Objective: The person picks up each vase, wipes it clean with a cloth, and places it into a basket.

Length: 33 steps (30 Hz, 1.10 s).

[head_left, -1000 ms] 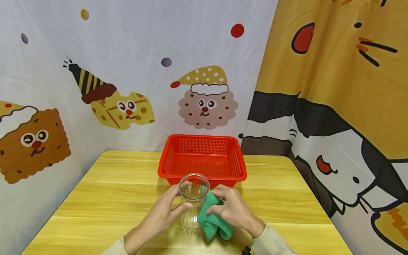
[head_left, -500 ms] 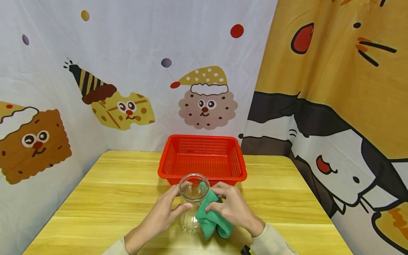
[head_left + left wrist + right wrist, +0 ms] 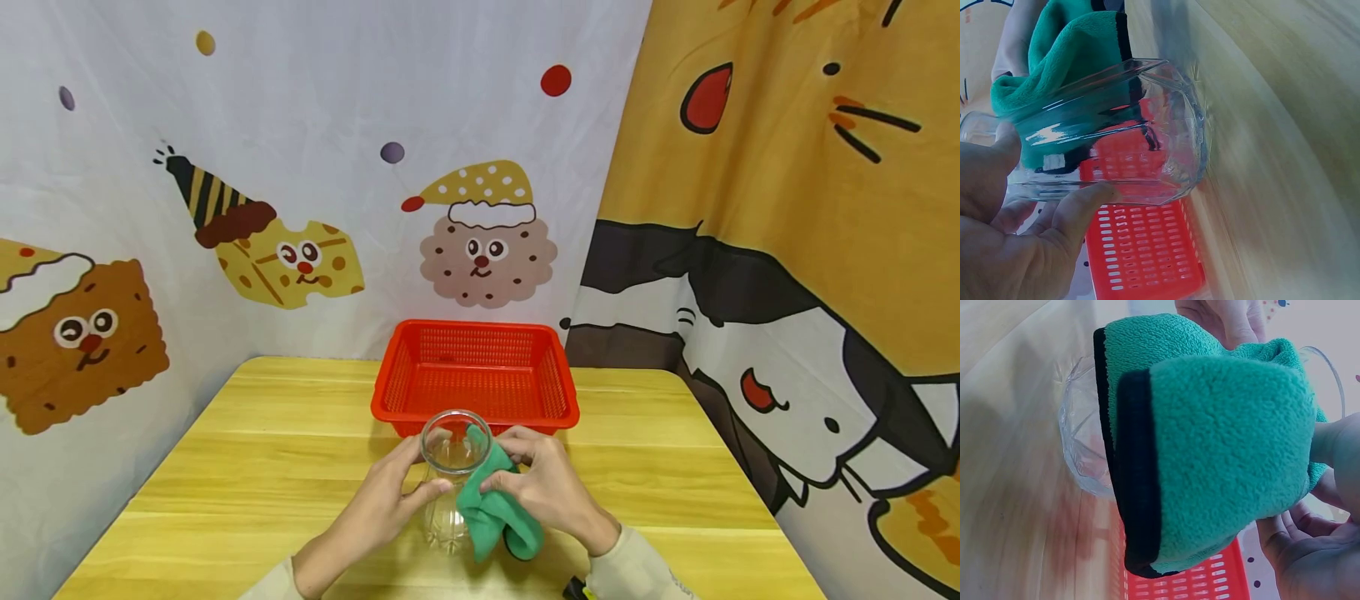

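A clear glass vase stands upright on the table, its round mouth facing up. Fingers and thumb of my left hand grip its left side, and in the left wrist view the faceted base shows through. On the vase's right side my right hand pinches a green cloth and holds it against the glass. Part of the cloth reaches behind the vase, up near the rim. Folded, with a black edge, the cloth covers most of the vase in the right wrist view.
Just behind the vase sits a red plastic basket with perforated walls. The yellow wooden table extends to both sides. Printed cartoon curtains hang behind it and at the right. A small black object shows by the right sleeve.
My right hand and the green cloth have slid slightly left and up along the vase, and more cloth shows inside the rim's outline. The left hand and vase stay put. The view tilts slightly.
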{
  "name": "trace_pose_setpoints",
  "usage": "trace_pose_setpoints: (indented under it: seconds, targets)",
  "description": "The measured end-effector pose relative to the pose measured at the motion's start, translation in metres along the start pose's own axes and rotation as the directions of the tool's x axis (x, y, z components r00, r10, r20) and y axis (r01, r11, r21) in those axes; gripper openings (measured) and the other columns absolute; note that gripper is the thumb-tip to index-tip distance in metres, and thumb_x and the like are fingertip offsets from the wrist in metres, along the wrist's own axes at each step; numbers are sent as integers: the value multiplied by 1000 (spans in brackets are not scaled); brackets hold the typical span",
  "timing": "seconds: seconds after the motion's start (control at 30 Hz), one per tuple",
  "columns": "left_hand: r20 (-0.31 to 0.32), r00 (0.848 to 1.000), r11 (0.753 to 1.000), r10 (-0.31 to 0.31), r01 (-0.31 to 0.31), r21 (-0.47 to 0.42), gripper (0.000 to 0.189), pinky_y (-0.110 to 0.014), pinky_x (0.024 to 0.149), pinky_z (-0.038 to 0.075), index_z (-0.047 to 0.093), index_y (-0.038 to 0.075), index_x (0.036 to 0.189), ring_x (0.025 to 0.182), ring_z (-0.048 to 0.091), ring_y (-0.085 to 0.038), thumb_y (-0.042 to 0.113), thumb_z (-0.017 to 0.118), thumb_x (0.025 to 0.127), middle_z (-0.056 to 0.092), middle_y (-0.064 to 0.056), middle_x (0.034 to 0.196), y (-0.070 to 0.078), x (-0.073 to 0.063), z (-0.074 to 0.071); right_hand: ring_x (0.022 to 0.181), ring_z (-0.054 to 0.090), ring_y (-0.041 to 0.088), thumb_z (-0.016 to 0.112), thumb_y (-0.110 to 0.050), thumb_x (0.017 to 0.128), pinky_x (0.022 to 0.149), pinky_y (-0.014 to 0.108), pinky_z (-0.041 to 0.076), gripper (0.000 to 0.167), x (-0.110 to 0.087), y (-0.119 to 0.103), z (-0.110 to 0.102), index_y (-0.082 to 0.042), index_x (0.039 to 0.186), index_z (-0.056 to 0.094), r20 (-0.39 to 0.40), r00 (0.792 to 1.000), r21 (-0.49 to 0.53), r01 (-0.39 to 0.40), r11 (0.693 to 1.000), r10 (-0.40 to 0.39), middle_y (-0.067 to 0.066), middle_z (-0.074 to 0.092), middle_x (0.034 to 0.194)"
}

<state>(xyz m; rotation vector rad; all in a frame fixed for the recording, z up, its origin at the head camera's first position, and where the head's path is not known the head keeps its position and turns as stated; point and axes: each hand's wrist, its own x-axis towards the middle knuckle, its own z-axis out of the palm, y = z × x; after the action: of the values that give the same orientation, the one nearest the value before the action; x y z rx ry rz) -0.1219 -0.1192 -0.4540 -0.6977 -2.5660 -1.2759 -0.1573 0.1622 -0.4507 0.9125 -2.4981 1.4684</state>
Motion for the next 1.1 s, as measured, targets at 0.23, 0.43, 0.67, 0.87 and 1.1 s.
trace_pose_setpoints:
  seconds: [0.23,0.43,0.67,0.87,1.1]
  targets:
    - [4,1000,1000,-6,6,4,58,-62,114,67,66,17,160,131,80,-32,34,84,108,79,-4,148,-1,0,0,101,81,9,101,-14,91,89,29,71,32,1,1,1,-13,122,91,-21,1000,67,-6,998,7,-3,83,114]
    - [5,1000,1000,0,0,4,57,-60,114,67,66,15,160,131,80,-32,32,84,108,80,-5,147,-1,0,0,104,84,11,100,-7,90,91,29,73,34,1,1,2,-12,123,91,-36,999,131,-5,991,10,1,84,114]
    - [3,1000,1000,10,-10,0,57,-58,113,68,66,15,159,129,81,-33,32,84,108,80,-5,144,-1,0,0,105,83,13,97,-2,91,93,29,73,39,2,-3,-2,-12,128,90,-44,997,192,-52,980,62,5,85,116]
    - [10,1000,1000,18,-18,-4,57,-57,114,67,66,15,160,130,80,-34,33,83,109,81,-4,144,-1,0,-1,108,85,20,95,-2,94,92,30,74,37,2,-5,-7,-13,129,89,-44,995,229,-79,970,92,7,84,121]
    - [12,1000,1000,13,-13,-20,57,-60,116,66,65,16,161,132,80,-34,33,82,109,80,-4,147,0,1,-1,110,86,23,94,-4,97,91,31,74,37,1,-4,-10,-14,132,89,-29,995,238,-84,968,94,8,83,124]
